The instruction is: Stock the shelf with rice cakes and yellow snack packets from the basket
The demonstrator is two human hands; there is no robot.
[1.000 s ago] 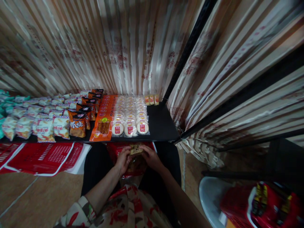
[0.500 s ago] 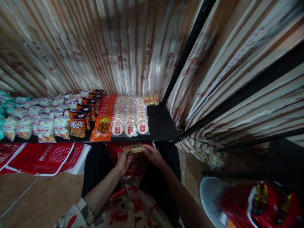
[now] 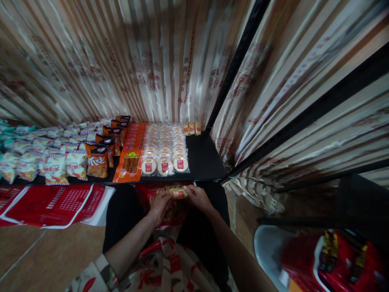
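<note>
Between my two hands is a small yellow snack packet (image 3: 178, 192) with red print, held lengthwise just in front of the shelf edge. My left hand (image 3: 161, 207) is closed on its left end, and my right hand (image 3: 197, 197) pinches the right end. Beneath them, between my knees, a red basket (image 3: 146, 194) holds more packets, mostly hidden by my hands. Three similar yellow packets (image 3: 191, 129) stand at the back right of the black shelf (image 3: 204, 156). Left of that bare part lie rows of round white wrapped crackers (image 3: 164, 165).
Orange flat packs (image 3: 129, 162), orange-black snack bags (image 3: 97, 162) and white snack bags (image 3: 55, 167) line the shelf leftward. Red baskets (image 3: 63, 205) sit below. A black post (image 3: 234, 69) and curtains (image 3: 136, 61) bound the back. At lower right, a white stool (image 3: 267, 247) adjoins red bags.
The packet in my hands has turned so that its red print shows. My hands have stayed close to the same spot, and the view has shifted slightly.
</note>
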